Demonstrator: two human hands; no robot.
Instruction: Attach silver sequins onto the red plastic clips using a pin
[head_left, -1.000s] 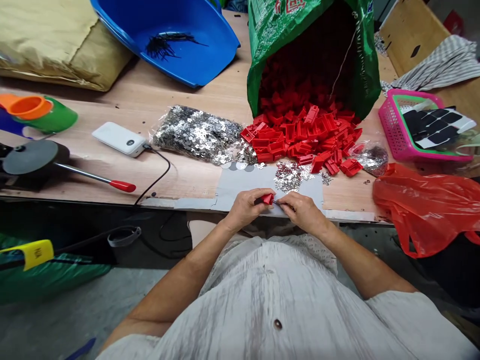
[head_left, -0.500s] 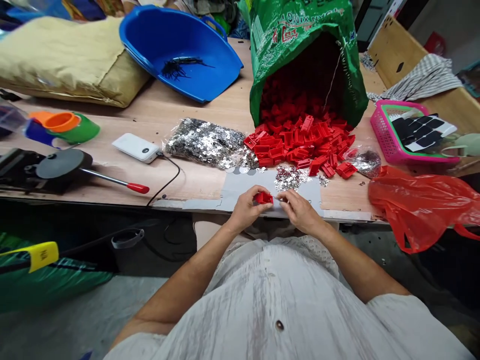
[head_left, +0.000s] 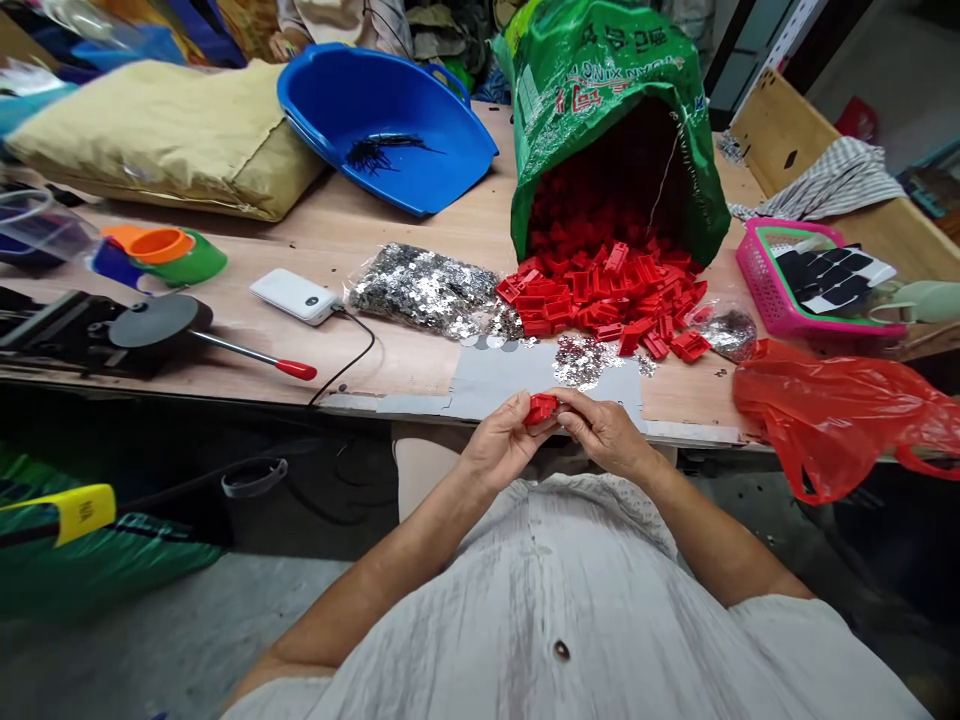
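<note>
In front of my body, close to the table's edge, my left hand (head_left: 499, 440) is closed around a small red plastic piece (head_left: 541, 408). My right hand (head_left: 606, 432) meets it from the right, thumb and finger pinched at the side of the piece; whatever lies between those fingertips is too small to make out. A heap of similar red pieces (head_left: 600, 295) spills out of a green sack (head_left: 540, 140) lying on its side. Small shiny metal pieces (head_left: 585, 360) are scattered on a grey sheet (head_left: 487, 380) just beyond my hands.
A clear bag of shiny metal pieces (head_left: 420, 290) and a white power bank (head_left: 294, 296) are to the left, with a red-tipped lever (head_left: 296, 370) beyond. Behind stands a blue scoop-shaped basin (head_left: 442, 170). On the right are a pink basket (head_left: 765, 280) and a red plastic bag (head_left: 840, 410).
My right hand has come left to touch the red piece, and my left hand has turned with it. The view has shifted slightly, so the table appears lower and more to the right.
</note>
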